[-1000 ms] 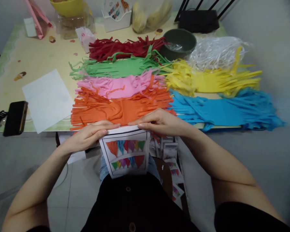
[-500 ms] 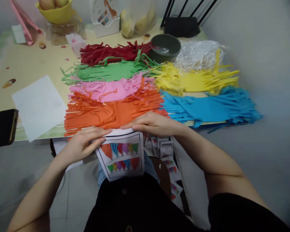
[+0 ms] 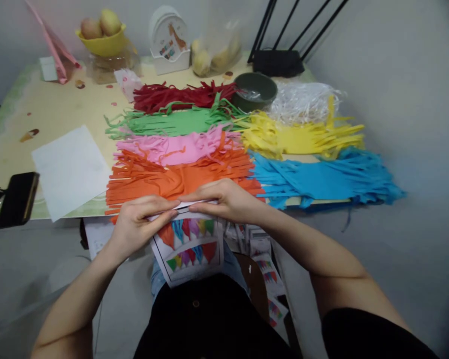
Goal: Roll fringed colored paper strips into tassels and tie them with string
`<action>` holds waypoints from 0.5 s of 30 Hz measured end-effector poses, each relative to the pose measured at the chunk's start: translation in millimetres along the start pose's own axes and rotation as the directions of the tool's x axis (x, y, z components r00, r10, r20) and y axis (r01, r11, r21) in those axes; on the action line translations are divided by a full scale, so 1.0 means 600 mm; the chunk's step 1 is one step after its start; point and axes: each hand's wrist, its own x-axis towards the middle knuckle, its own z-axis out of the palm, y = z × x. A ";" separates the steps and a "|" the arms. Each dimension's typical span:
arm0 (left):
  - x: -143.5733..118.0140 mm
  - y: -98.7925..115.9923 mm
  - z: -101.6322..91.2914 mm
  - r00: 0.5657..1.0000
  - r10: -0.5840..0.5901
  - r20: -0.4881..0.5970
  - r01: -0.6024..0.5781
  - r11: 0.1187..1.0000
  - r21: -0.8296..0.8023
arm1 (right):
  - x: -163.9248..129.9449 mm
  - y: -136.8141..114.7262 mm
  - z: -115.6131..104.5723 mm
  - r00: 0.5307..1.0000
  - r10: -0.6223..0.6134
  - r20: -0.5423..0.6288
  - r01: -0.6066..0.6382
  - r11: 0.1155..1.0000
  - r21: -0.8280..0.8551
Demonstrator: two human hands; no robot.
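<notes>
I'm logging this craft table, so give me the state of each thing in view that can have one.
Left hand: gripping the printed sheet's top edge.
Right hand: gripping the same edge.
White printed sheet with coloured bunting pictures: top edge folded over, held above the lap.
Orange fringed paper strips: lying flat on the table.
Dark green round bowl: upright.
Black phone: lying flat at the table edge.
Blank white paper sheet: lying flat.

Table point(image 3: 60, 107) with paper strips point(image 3: 179, 177)
</notes>
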 end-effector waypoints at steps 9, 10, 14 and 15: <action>-0.121 -0.032 -0.081 0.956 -0.092 -0.280 0.091 0.996 -0.017 | 0.117 -0.026 0.118 0.969 -0.232 0.083 0.227 0.971 0.070; -0.143 -0.042 -0.095 0.949 -0.135 -0.285 0.135 0.991 -0.017 | 0.139 -0.027 0.129 0.959 -0.230 0.168 0.216 0.972 0.095; -0.231 -0.089 -0.158 0.894 -0.360 -0.268 0.350 0.933 -0.085 | 0.250 -0.026 0.174 0.950 -0.150 0.273 0.150 0.988 0.022; -0.249 -0.102 -0.172 0.872 -0.409 -0.268 0.397 0.912 -0.099 | 0.281 -0.024 0.191 0.962 -0.138 0.234 0.147 0.989 -0.018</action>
